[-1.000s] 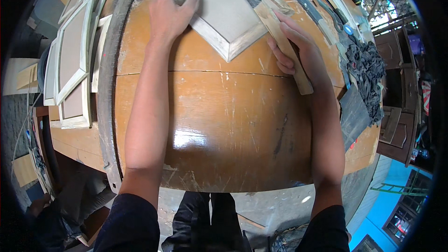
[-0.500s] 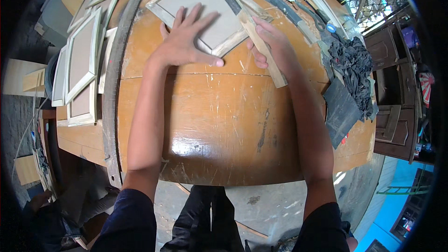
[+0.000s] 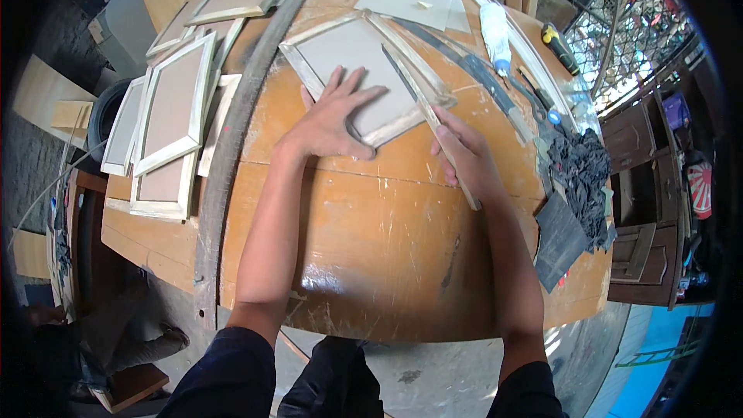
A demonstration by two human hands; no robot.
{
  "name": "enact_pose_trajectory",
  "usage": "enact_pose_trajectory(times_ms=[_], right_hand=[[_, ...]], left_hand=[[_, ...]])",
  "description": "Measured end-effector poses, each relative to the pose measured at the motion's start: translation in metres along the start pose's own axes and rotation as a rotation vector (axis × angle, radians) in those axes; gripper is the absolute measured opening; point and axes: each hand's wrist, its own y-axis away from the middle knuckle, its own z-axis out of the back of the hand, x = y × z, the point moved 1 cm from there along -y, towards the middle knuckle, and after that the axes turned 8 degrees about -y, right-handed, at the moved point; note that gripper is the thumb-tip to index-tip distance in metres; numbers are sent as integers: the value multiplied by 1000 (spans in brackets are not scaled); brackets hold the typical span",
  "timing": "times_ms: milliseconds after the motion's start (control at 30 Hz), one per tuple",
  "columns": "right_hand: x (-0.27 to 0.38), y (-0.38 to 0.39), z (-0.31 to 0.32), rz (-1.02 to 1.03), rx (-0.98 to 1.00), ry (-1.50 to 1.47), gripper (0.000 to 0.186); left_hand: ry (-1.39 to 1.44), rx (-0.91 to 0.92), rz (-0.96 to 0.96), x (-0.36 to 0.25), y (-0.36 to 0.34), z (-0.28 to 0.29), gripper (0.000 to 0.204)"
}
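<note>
A pale wooden frame with a grey panel [image 3: 343, 46] lies at an angle on the worn orange-brown tabletop [image 3: 387, 263]. My left hand [image 3: 329, 120] rests on the panel with fingers spread, its thumb by the frame's near corner. My right hand [image 3: 464, 147] grips a long flat wooden stick [image 3: 426, 108], whose upper part bears a dark abrasive-looking strip. This stick slants along the frame's right side, its tip over the panel. Just beyond that side are loose pale wooden strips [image 3: 402, 50] and long dark strips [image 3: 487, 81].
Left, beyond a long grey bar [image 3: 209, 267], are stacked frames [image 3: 166, 104]. Along the right lie a white tube [image 3: 494, 31], a yellow-black tool [image 3: 559, 48], crumpled black material [image 3: 576, 162] and a dark sheet [image 3: 561, 244]. A co-worker's leg [image 3: 139, 337] shows at lower left.
My left hand has shifted from the frame's upper-left edge down across the panel, fingers spread. The view has shifted, showing more of the table's far end. My right hand still grips the stick.
</note>
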Motion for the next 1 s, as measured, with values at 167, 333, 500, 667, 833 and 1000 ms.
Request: enact_pose_trajectory(times_ms=[167,333,500,667,833,1000], right_hand=[[0,2,-1,-39,-30,-80,44],[0,0,4,-46,3,-56,47],[4,-1,1,-84,-12,-103,47],[1,-1,1,-73,-7,-99,44],[6,3,-2,-103,-37,-141,44],[4,2,0,-103,-36,-174,44]], left_hand=[[-8,66,13,1,3,10,112],[6,33,-8,6,2,10,108],[-24,76,-11,6,3,9,108],[-4,118,-40,-3,3,6,108],[68,-291,62,9,-4,-4,89],[198,-595,351,16,-10,-10,69]])
